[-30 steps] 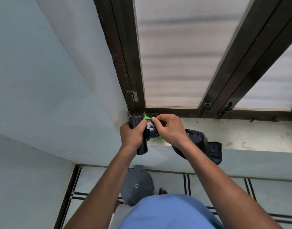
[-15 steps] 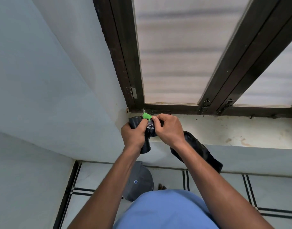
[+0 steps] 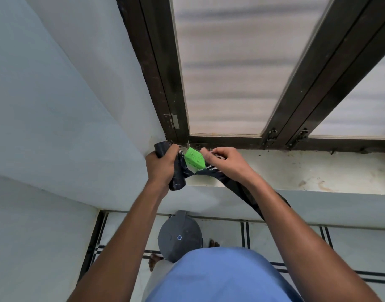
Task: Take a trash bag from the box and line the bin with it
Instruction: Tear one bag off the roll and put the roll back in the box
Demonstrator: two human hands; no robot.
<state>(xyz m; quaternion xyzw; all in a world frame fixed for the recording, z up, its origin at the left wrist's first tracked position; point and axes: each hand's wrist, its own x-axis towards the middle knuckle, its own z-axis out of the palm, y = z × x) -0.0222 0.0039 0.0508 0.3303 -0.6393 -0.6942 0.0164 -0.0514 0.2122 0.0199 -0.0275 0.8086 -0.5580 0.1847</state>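
My left hand [image 3: 162, 165] grips a black roll of trash bags [image 3: 177, 177] over the left end of the window sill. A green label [image 3: 193, 158] shows between my hands. My right hand [image 3: 227, 163] pinches the loose black trash bag [image 3: 237, 188], which stretches from the roll and trails down under my right forearm. The grey bin [image 3: 179, 236] with its lid shut stands on the floor below, against the wall, partly behind my blue shirt. No box is in view.
The window sill [image 3: 307, 171] runs to the right under a dark-framed window [image 3: 230, 73] with frosted glass. A pale wall [image 3: 67, 105] closes the left side. The tiled floor [image 3: 350, 247] has dark lines; bare toes show beside the bin.
My hands have pulled apart: the right hand moved right, drawing the bag out taut from the roll, and the green label is now exposed between them.
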